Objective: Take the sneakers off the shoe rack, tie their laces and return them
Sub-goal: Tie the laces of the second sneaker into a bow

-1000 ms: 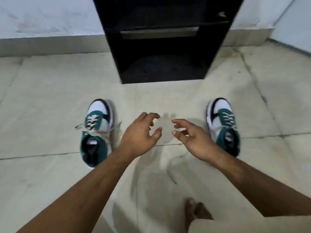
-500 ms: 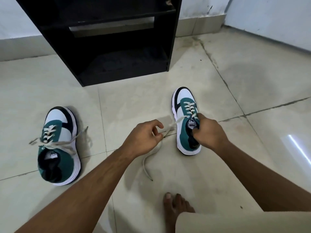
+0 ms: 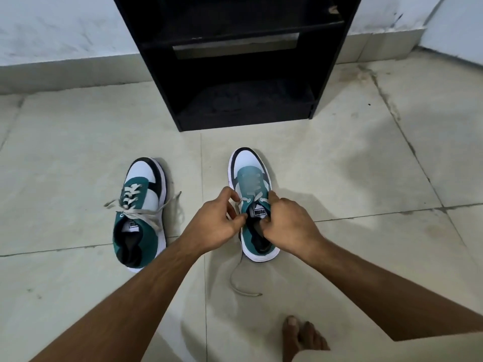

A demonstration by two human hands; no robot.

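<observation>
Two green, white and black sneakers stand on the tiled floor, toes pointing at the black shoe rack [image 3: 326,82]. The left sneaker [image 3: 141,212] has loose cream laces spread over its top. The right sneaker [image 3: 252,184] sits between my hands. My left hand [image 3: 218,223] pinches a lace at the sneaker's left side near the tongue. My right hand [image 3: 285,220] grips the lace on the right side, fingers curled over the collar. A loose lace end [image 3: 236,280] trails on the floor behind the heel.
The rack's lower shelves hold nothing and it stands against a pale wall with a skirting tile [image 3: 65,71]. My bare foot [image 3: 300,338] rests on the floor at the bottom right, beside a fold of beige clothing [image 3: 392,351].
Both hands have closed in on the right sneaker's laces at the tongue, the left hand moving right to meet it. The view has swung left, so the rack is centred again.
</observation>
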